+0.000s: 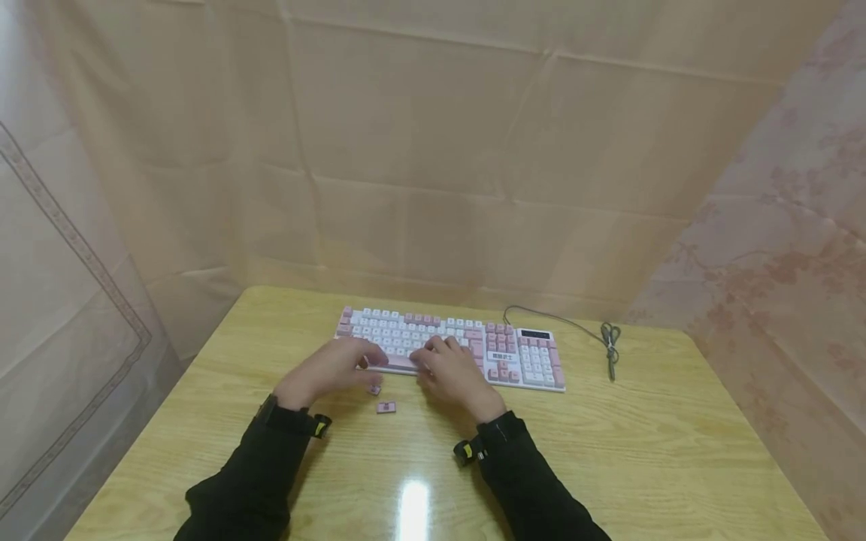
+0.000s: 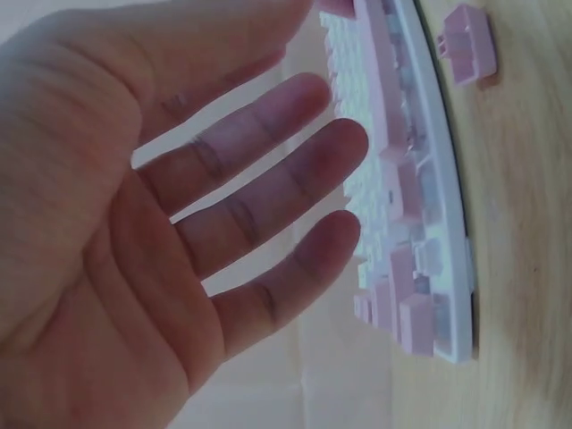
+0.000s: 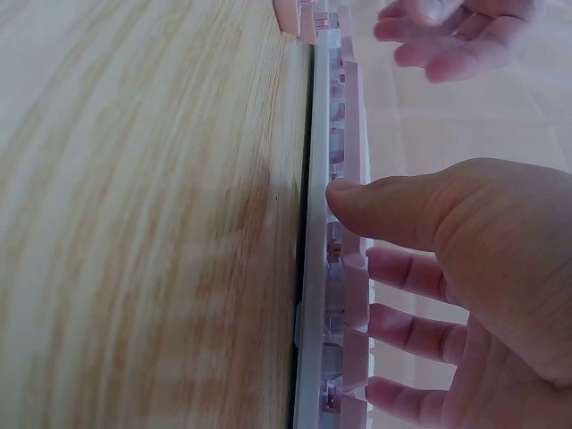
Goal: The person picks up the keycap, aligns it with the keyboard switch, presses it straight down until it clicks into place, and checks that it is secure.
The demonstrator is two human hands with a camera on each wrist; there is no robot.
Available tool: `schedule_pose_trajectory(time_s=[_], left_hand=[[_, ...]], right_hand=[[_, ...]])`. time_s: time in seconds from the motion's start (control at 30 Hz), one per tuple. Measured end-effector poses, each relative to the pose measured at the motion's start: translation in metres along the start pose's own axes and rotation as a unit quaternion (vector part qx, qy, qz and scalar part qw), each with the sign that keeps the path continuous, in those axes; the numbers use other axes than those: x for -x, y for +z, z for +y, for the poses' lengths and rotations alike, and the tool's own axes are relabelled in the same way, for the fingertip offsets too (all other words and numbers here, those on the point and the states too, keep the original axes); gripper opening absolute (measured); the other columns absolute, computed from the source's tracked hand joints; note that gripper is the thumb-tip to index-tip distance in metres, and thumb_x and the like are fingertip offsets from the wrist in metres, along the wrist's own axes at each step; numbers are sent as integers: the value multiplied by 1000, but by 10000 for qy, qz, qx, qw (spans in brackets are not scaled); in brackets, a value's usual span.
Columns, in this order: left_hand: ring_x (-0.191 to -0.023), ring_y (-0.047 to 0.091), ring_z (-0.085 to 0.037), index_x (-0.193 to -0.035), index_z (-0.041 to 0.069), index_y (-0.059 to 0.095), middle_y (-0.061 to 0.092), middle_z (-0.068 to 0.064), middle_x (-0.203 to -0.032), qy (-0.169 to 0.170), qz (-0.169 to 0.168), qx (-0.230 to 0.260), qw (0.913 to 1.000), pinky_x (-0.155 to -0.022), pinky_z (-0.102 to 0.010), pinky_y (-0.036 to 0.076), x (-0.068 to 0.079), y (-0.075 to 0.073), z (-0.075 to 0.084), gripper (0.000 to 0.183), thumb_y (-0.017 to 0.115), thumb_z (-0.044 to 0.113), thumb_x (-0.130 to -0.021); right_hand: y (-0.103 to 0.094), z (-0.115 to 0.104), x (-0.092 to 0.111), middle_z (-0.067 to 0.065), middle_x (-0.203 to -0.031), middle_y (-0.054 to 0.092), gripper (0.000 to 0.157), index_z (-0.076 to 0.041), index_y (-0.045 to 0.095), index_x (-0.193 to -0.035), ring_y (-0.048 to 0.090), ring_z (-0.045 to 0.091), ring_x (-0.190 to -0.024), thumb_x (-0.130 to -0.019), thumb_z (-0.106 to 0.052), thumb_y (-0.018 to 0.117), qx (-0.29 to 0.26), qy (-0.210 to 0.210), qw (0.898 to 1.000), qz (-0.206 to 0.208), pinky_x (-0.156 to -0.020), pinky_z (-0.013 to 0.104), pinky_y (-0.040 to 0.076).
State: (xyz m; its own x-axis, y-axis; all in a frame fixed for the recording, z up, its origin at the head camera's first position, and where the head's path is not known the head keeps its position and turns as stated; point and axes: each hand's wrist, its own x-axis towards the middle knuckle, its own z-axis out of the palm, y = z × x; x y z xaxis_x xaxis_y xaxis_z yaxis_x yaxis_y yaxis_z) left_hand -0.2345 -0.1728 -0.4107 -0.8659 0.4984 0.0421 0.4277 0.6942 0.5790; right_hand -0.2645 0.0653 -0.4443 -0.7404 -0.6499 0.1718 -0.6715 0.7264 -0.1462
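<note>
A pink-and-white keyboard (image 1: 426, 323) lies on the wooden table. My left hand (image 1: 334, 366) hovers at its front left edge, thumb and index finger apart; the left wrist view shows the other fingers loosely extended with nothing in the palm. Just by the left thumb in the head view is a small loose keycap (image 1: 374, 390). A wider pink keycap (image 1: 386, 407) lies closer to me. My right hand (image 1: 455, 373) rests over the keyboard's front middle. Its thumb (image 3: 349, 198) touches the front edge by the pink space bar (image 3: 353, 116), while the other fingers extend over the keys.
A thin cable (image 1: 561, 318) runs from the keyboard's back to a tied bundle (image 1: 611, 346) on the right. Bare wooden table (image 1: 609, 451) shows in front and at the sides. A beige cloth (image 1: 419, 165) hangs behind the table.
</note>
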Motion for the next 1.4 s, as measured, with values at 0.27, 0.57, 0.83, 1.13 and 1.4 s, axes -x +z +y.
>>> schedule_pose_trajectory(time_s=[0.27, 0.57, 0.83, 1.13, 1.4], left_hand=[[-88, 63, -19, -103, 7, 72, 70, -5, -99, 131, -450, -256, 9986, -80, -38, 50, 0, 9, -1, 22, 71, 13, -81], [-76, 60, -14, -88, 9, 72, 68, -1, -84, 19, -703, -120, 9975, -71, -34, 50, 2, 10, -2, 13, 73, 5, -76], [-75, 58, -13, -86, 11, 72, 67, 1, -82, -178, -780, -175, 9966, -72, -34, 50, 1, 10, -3, 16, 72, 0, -75], [-70, 55, -12, -84, 13, 72, 65, 4, -78, -277, -828, -394, 9954, -68, -32, 50, 0, 11, -6, 19, 71, -3, -74], [-71, 56, -12, -84, 13, 72, 65, 4, -78, -244, -813, -372, 9957, -69, -33, 50, 0, 12, -8, 15, 72, 0, -76]], right_hand=[[-1, -1, 1, 2, -111, 57, 33, -19, 64, -120, 47, 22, -98, -87, -25, 65, -63, -56, 10000, 47, -81, 38, 42], [0, -1, 0, 2, -111, 56, 34, -20, 64, -121, 47, 21, -99, -87, -24, 65, -61, -40, 10000, 46, -81, 38, 42], [0, -1, 1, 2, -111, 56, 33, -21, 64, -120, 47, 21, -97, -87, -24, 64, -80, -70, 9999, 106, -80, 37, 42], [1, 0, 0, 2, -114, 56, 32, -21, 64, -120, 47, 22, -101, -88, -24, 63, -66, -51, 9999, 89, -83, 40, 43], [1, 0, 1, 2, -113, 57, 32, -21, 64, -119, 48, 22, -100, -88, -24, 63, -72, -65, 9999, 105, -83, 39, 43]])
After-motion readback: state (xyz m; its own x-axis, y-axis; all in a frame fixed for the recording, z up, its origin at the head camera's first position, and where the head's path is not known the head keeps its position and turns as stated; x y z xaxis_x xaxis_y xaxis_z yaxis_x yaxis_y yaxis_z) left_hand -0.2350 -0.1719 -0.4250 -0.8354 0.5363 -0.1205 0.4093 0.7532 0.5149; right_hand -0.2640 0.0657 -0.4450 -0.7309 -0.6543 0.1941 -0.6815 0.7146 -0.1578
